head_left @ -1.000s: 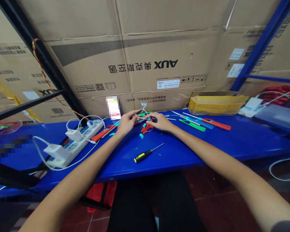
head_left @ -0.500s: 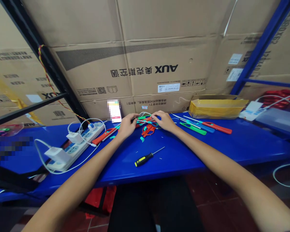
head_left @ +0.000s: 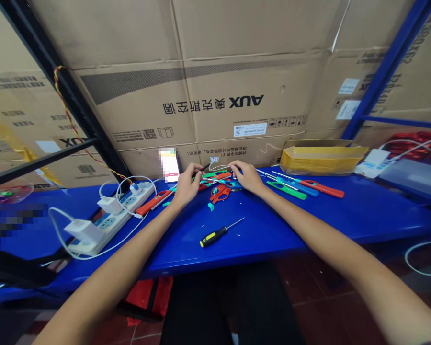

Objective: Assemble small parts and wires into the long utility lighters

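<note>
Above a pile of lighter parts, my left hand (head_left: 188, 184) is closed, pinching a thin dark piece whose kind I cannot make out. My right hand (head_left: 249, 178) is closed on the end of a thin white wire (head_left: 222, 167), which loops across the gap towards the left fingertips. Below the hands lie orange lighter handle parts (head_left: 221, 192), metal tubes and a small teal piece (head_left: 210, 206). A black and yellow screwdriver (head_left: 213, 236) rests nearer the front edge. Several long-necked lighters in red, blue and green (head_left: 287, 189) lie right of my right hand.
On the left stands a white power strip (head_left: 118, 218) with chargers and cables, beside a red lighter (head_left: 153, 203). A lit phone (head_left: 169, 165) leans against the cardboard (head_left: 208, 81) behind. At the back right is a yellow-taped box (head_left: 321, 160). Shelf posts frame both sides.
My hands have moved slightly apart. The white wire between them now forms a more open loop, and the dark piece shows at my left fingertips.
</note>
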{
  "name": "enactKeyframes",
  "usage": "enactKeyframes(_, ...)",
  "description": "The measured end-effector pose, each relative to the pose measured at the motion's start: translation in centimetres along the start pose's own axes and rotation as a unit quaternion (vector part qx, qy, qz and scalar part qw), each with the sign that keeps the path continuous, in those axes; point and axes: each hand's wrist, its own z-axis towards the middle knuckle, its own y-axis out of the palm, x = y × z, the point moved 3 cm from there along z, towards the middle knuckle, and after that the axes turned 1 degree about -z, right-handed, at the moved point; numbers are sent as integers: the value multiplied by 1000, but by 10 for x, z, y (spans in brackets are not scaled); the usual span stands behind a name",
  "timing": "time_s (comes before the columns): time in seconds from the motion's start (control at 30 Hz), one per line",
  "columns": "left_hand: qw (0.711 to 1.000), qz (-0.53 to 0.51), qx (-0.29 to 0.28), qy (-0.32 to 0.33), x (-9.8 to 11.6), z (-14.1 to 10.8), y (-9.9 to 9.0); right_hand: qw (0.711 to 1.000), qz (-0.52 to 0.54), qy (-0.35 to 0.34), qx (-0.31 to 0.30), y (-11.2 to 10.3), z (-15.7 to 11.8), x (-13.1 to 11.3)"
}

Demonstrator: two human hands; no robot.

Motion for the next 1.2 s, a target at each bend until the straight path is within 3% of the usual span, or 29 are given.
enactKeyframes(0.2,999,39,24,-21,-11,3,-4,999,-6,-21,-36,-2,-1,-8)
enactKeyframes(0.37,995,71,-36,-62,-23,5,-6,999,18,-2,-40,0,0,-4)
enactKeyframes(0.47,994,72,-70,-42,-24,5,-5,999,37,16,-32,1,0,-1)
enactKeyframes(0.63,992,62,-112,10,-12,3,0,996,75,-6,-40,3,-2,-8)
enactKeyframes(0.83,986,30,-151,63,19,-5,8,993,98,-38,-61,11,-9,-25)
enactKeyframes(0.97,989,39,-130,67,29,-9,18,988,120,-58,-78,15,-12,-33)
enactKeyframes(1.1,989,47,-117,74,23,-8,18,981,153,-72,-99,16,-14,-36)
enactKeyframes(1.2,990,52,-100,79,16,-5,13,984,142,-83,-73,13,-13,-34)
